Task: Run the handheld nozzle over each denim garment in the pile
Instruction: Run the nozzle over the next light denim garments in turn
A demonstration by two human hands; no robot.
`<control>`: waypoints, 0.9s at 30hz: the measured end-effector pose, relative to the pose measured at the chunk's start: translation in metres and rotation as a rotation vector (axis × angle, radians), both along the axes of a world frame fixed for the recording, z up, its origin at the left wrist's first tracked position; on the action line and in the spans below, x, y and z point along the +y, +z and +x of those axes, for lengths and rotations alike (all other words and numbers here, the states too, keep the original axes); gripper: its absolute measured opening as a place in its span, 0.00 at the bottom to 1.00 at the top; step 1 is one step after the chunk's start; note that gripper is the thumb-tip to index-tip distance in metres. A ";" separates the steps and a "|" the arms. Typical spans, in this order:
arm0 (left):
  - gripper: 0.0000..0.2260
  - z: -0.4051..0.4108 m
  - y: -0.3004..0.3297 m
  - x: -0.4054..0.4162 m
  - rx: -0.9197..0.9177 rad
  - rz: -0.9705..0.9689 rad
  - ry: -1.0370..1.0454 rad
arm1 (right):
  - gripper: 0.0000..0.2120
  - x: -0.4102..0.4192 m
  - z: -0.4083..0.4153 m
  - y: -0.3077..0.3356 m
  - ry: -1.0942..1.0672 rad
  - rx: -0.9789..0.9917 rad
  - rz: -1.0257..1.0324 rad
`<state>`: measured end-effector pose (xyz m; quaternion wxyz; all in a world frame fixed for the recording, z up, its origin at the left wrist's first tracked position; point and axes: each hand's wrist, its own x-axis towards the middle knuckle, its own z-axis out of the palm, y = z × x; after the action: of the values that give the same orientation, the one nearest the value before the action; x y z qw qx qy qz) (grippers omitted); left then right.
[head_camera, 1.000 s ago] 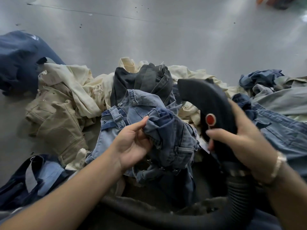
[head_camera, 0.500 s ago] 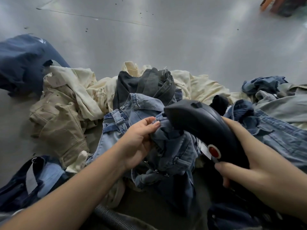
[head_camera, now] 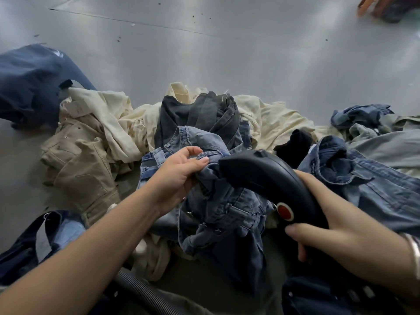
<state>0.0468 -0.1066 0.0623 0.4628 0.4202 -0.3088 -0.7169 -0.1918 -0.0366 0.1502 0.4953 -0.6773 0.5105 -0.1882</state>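
A pile of denim garments (head_camera: 204, 123) lies on a grey floor. My left hand (head_camera: 179, 173) grips a bunched blue denim garment (head_camera: 225, 210) at the pile's front. My right hand (head_camera: 336, 226) holds the black handheld nozzle (head_camera: 263, 176) by its handle, just behind a red button (head_camera: 284, 211). The nozzle's tip rests against the blue denim, right next to my left fingers. A ribbed black hose (head_camera: 145, 292) runs along the bottom of the view.
Cream and khaki garments (head_camera: 86, 160) lie left of the held piece, a dark grey one (head_camera: 200, 114) behind it. More blue denim (head_camera: 372, 183) lies at right, navy fabric (head_camera: 31, 83) at far left. Bare grey floor (head_camera: 227, 53) stretches beyond the pile.
My right hand has tipped the nozzle down from upright and brought its tip onto the blue denim. My left hand has kept its grip and shifted slightly along the fabric.
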 end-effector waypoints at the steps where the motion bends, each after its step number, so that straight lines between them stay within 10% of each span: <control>1: 0.06 0.000 0.000 -0.001 -0.012 -0.010 -0.012 | 0.33 -0.001 0.002 -0.002 -0.015 0.006 -0.009; 15: 0.07 0.000 -0.008 -0.002 -0.083 -0.022 -0.042 | 0.33 -0.004 0.006 -0.008 0.002 -0.019 0.070; 27: 0.08 0.010 -0.013 -0.002 -0.517 -0.253 -0.121 | 0.31 -0.019 0.000 -0.016 -0.092 -0.079 0.100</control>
<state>0.0572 -0.1085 0.0492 0.3738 0.5084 -0.5281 -0.5682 -0.1918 -0.0557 0.1338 0.5390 -0.6195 0.5300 -0.2117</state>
